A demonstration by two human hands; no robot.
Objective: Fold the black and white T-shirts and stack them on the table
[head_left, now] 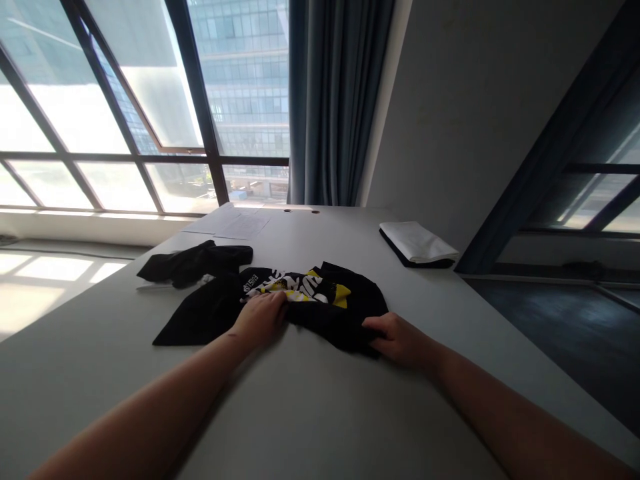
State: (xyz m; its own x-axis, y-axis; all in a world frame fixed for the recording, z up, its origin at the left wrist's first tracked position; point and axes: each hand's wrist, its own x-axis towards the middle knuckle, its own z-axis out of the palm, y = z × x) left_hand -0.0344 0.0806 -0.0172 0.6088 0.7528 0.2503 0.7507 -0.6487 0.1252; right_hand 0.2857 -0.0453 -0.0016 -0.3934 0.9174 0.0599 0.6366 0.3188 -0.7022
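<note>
A black T-shirt (360,293) with a white and yellow print lies rumpled on the white table (320,413). My left hand (263,317) is closed on the fabric by the lower edge of the print, its fingertips partly hidden in the folds. At the shirt's right side, my right hand (400,340) pinches the near edge between thumb and fingers. Part of the shirt spreads flat to the left of my left hand. Just beyond that part sits another bunched dark cloth (200,263), with something white under it.
Toward the back right of the table is a folded white cloth (417,241) on top of a black one. Sheets of paper (240,225) lie at the back left. Windows, a blue curtain (335,100) and a wall stand behind the table.
</note>
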